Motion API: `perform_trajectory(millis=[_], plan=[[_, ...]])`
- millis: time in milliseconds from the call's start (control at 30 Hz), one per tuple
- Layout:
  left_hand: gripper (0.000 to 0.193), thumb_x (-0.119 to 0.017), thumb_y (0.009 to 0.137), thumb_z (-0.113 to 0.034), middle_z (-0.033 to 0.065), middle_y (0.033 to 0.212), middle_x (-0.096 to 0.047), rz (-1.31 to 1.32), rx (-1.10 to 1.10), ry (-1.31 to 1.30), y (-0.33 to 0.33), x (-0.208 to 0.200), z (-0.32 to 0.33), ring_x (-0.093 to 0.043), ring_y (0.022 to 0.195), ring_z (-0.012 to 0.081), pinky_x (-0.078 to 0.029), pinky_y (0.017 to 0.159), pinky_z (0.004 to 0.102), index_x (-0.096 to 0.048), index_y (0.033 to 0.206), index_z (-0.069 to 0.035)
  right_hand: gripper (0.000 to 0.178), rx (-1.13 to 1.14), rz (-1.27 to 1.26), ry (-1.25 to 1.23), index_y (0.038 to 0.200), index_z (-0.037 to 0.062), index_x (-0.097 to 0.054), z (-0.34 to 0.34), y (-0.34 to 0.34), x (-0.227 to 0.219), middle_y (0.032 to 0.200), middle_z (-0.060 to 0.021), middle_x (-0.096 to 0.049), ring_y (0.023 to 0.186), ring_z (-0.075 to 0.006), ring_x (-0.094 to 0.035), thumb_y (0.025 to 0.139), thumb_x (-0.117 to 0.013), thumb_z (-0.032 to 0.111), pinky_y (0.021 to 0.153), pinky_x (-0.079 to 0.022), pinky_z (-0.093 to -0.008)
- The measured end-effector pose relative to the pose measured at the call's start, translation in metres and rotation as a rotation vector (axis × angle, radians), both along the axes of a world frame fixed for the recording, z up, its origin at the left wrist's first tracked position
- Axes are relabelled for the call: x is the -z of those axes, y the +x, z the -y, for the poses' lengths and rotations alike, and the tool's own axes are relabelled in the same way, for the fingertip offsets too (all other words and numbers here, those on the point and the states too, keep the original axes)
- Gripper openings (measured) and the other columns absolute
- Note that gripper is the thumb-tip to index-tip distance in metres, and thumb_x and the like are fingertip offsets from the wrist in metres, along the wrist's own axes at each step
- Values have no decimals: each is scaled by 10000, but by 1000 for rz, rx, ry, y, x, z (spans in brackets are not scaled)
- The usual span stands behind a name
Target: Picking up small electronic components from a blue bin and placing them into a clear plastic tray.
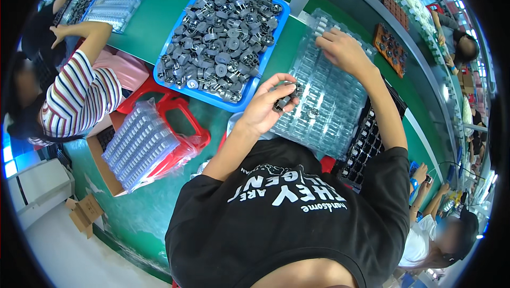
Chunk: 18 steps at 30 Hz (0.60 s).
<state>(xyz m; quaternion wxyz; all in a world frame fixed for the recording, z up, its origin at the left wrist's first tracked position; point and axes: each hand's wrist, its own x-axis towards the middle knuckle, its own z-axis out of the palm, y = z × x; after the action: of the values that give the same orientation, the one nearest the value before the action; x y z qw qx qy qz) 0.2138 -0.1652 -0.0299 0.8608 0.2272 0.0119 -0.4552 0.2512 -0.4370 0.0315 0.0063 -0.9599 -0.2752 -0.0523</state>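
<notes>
My left hand (259, 108) is closed around a small dark part with shiny metal pieces (283, 102), held above the near left side of a clear plastic blister tray (332, 115). Farther off, at the tray's far end, my right hand (342, 51) has its fingers curled down against the plastic; whatever they pinch is hidden. One small shiny part (312, 112) shows in the middle of the clear tray. To the left of my hands stands a blue bin (215, 103) heaped with grey round parts with metal prongs (220, 43).
A black compartment tray (365, 142) lies beside the clear tray on the right. Left of me, a red stool (186, 115) bears bagged plastic trays (139, 142) near a cardboard box (105, 168). A person in a striped shirt (79, 89) sits at left; others work at right.
</notes>
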Motion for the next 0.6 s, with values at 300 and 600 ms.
perform_trajectory(millis=[300,600], plan=[[221,-602,939,-86,146,1036,-582,65,-10,-105,-2,-7,-8,-592,813,203,-422,531,223,-502,1133,-52,189,420,-649,1285,1050,-18,-609,-32,-58,-26,947,-76,-638,768,-126,-644,866,-649,-7,665,-532,-264],[373,-679,888,-114,166,1166,-557,222,1,-186,-10,-16,-7,-570,810,200,-381,480,197,-529,1202,21,177,88,-136,1020,856,-24,-583,-85,-106,-34,952,-148,-656,818,-157,-632,780,-741,-48,682,-516,-253]])
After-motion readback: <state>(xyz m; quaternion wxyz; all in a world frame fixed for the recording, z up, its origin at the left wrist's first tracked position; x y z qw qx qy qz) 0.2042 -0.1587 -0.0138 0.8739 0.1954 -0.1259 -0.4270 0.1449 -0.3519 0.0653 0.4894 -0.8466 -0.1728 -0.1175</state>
